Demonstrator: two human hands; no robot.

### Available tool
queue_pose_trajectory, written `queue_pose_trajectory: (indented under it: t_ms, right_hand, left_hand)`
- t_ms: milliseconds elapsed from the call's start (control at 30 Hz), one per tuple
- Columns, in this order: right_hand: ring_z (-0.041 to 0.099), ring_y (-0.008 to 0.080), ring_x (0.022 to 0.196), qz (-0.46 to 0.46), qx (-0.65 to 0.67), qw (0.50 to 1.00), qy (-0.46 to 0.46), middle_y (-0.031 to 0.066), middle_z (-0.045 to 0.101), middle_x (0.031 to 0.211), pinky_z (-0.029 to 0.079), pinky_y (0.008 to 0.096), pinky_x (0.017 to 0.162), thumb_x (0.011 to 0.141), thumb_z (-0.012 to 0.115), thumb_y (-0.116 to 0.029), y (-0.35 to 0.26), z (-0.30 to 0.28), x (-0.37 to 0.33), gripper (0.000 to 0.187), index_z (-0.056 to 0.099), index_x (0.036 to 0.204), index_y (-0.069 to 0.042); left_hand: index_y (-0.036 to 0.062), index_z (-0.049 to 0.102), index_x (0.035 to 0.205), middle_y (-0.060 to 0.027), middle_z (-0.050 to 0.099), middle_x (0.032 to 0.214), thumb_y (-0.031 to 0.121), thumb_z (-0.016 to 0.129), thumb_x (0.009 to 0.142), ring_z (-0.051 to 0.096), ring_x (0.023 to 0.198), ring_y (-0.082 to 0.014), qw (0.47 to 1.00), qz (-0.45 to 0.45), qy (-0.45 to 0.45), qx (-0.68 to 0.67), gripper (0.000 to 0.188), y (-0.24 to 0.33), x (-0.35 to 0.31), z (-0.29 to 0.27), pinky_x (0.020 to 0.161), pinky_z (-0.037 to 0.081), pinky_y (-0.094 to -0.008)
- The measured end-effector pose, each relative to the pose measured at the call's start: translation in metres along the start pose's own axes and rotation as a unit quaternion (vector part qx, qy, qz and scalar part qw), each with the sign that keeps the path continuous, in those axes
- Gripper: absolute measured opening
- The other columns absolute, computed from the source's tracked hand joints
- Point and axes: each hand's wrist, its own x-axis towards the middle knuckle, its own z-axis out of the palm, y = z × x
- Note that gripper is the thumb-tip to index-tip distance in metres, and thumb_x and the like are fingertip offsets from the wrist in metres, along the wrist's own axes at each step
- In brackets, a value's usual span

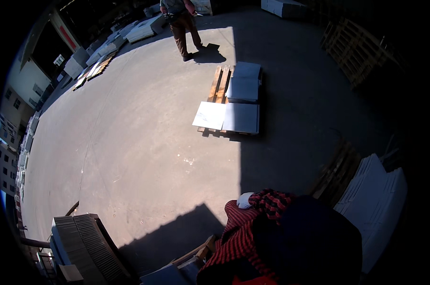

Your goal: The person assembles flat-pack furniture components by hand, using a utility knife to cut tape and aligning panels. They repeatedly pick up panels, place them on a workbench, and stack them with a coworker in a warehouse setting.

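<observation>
Neither my left hand nor my right hand shows in the head view. Close by at the lower right is another person, in red and black striped clothing [241, 244] with a large dark blue shape over the upper body. That person's white-gloved hand [244, 201] rests at the bent, striped knee; whether its fingers hold anything is too small to tell. Farther off, a wooden pallet [218, 83] bears flat white slabs [210, 115], part in sunlight and part in shade.
A second person [181, 28] stands beyond the pallet. Stacked white slabs [374, 199] lean at the right, near wooden pallets [355, 50] in shadow. A ribbed brown stack [89, 244] stands lower left. Blocks and slabs [146, 28] line the far left.
</observation>
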Motion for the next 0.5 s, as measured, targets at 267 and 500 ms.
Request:
queue_pose_trajectory:
  t_ms: [267, 500]
  right_hand:
    - [0.062, 0.0348, 0.111, 0.137, 0.126, 0.973, 0.136, 0.0124, 0.067, 0.119, 0.047, 0.0456, 0.098, 0.085, 0.049, -0.028, 0.051, 0.083, -0.102, 0.039, 0.070, 0.116, -0.015]
    - [0.065, 0.0357, 0.103, 0.159, 0.082, 0.984, 0.013, 0.0125, 0.069, 0.113, 0.050, 0.0458, 0.091, 0.086, 0.054, -0.032, 0.155, 0.237, -0.139, 0.034, 0.070, 0.112, -0.017]
  left_hand:
    - [0.0150, 0.021, 0.152, -0.0273, 0.033, 0.148, 0.053, 0.075, 0.070, 0.043, 0.128, -0.0419, 0.997, 0.055, -0.007, 0.045, 0.105, 0.023, 0.010, -0.004, 0.105, 0.040, -0.0473]
    - [0.0165, 0.020, 0.152, -0.0265, 0.035, 0.146, 0.049, 0.076, 0.070, 0.048, 0.124, -0.0408, 0.998, 0.035, -0.028, 0.052, 0.104, -0.007, 0.007, 0.011, 0.102, 0.043, -0.0462]
